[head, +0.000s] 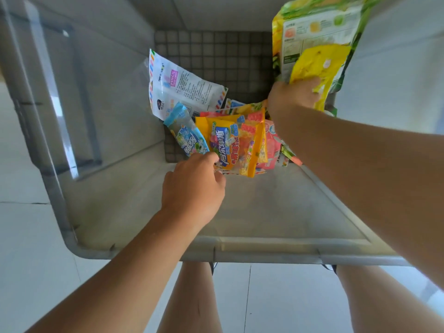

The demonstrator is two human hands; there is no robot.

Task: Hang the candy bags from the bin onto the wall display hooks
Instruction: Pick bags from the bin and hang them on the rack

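1. The left hand's [192,186] fingers [216,159] are curled and pinch the near-left corner of an orange bag [230,145]. The thumb lies on top and the forefinger is tucked under the bag's edge.
2. The right hand's [290,99] fingers [310,85] are clenched round the lower end of a yellow bag [317,66]. A larger green-and-yellow bag [319,27] is held behind it in the same grip. Both bags stand up out of the fist toward 12 o'clock and are lifted clear of the pile.
3. The orange bag lies on top of the pile of candy bags, in the middle of the bin.
4. A blue bag [187,135] lies touching the orange bag at its 9 o'clock.
5. A pink bag [272,145] lies at the orange bag's 3 o'clock, partly under the right forearm.
6. A white bag [177,92] with printed text leans at 11 o'clock from the pile, tilted against the bin's left wall.
7. The grey bin [264,257] has translucent walls and a dark gridded bottom [216,56], bare at 12 o'clock from the pile.
8. Both forearms reach in over the near rim, the left from 7 o'clock and the right from 4 o'clock.
9. The bin stands on a pale tiled floor [28,260], and the person's legs [192,296] show at 6 o'clock below the rim.
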